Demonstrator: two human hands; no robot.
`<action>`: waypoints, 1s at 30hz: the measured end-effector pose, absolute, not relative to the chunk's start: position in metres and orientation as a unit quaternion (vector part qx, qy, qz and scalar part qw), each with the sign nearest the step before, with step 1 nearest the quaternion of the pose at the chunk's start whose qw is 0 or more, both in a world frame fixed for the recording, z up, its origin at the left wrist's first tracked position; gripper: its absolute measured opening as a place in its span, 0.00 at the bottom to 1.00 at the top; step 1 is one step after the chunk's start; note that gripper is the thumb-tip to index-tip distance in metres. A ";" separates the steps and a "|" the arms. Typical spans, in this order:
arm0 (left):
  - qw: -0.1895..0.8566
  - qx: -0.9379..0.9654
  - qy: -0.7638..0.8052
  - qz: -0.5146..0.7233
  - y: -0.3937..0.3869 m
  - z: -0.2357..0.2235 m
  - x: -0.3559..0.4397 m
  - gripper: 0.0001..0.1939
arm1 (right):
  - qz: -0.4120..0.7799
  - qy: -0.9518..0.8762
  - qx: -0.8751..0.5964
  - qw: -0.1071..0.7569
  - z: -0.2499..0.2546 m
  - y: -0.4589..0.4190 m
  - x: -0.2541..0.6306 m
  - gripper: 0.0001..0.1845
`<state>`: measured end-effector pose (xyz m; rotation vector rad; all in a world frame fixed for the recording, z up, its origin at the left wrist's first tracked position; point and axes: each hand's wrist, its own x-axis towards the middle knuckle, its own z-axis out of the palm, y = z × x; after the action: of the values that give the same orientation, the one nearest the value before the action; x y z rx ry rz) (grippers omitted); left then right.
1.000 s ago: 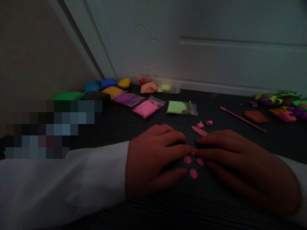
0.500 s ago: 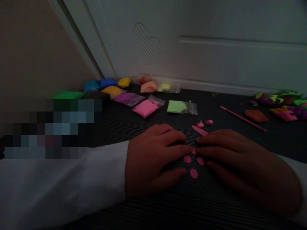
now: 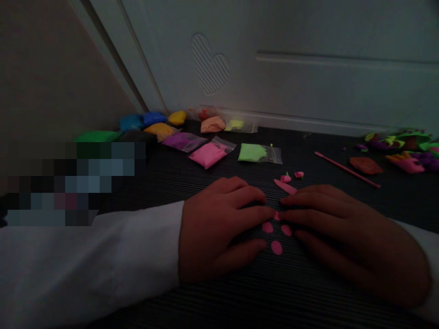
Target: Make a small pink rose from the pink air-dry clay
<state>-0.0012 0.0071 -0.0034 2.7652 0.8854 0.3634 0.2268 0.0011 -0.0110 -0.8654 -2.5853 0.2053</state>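
Note:
My left hand (image 3: 222,228) rests on the dark tabletop with its fingers apart and stretched to the right. Opposite it lies my right hand (image 3: 356,242), fingers also extended. Both index fingertips meet at a small pink clay piece (image 3: 277,216), touching it from either side; the fingertips partly cover it. Just below are a flat pink clay disc (image 3: 267,227), another disc (image 3: 286,230) and a rounder one (image 3: 276,247). A pink modelling knife (image 3: 284,186) lies partly under my right fingers. Beyond it sit a pink clay rosebud (image 3: 286,178) with a green bit and a second bud (image 3: 299,175).
Bags of coloured clay line the back, among them pink (image 3: 210,154), light green (image 3: 253,153) and purple (image 3: 181,140). A thin pink tool (image 3: 347,169) lies right, beside a reddish-brown lump (image 3: 365,165). Colourful clay shapes (image 3: 406,162) stand far right. A white panel (image 3: 308,87) rises behind.

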 end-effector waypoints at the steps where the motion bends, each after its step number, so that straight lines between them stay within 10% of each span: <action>1: 0.108 0.940 0.300 0.124 0.007 -0.003 -0.001 0.20 | 0.074 -0.926 -0.310 0.202 -0.011 0.001 0.227 0.15; 30: 0.103 0.941 0.296 0.124 0.009 -0.004 -0.001 0.19 | 0.069 -0.929 -0.307 0.196 -0.011 0.002 0.227 0.13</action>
<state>-0.0012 0.0085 -0.0039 2.7784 0.8750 0.3667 0.2274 0.0023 -0.0106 -0.8608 -2.6012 0.1929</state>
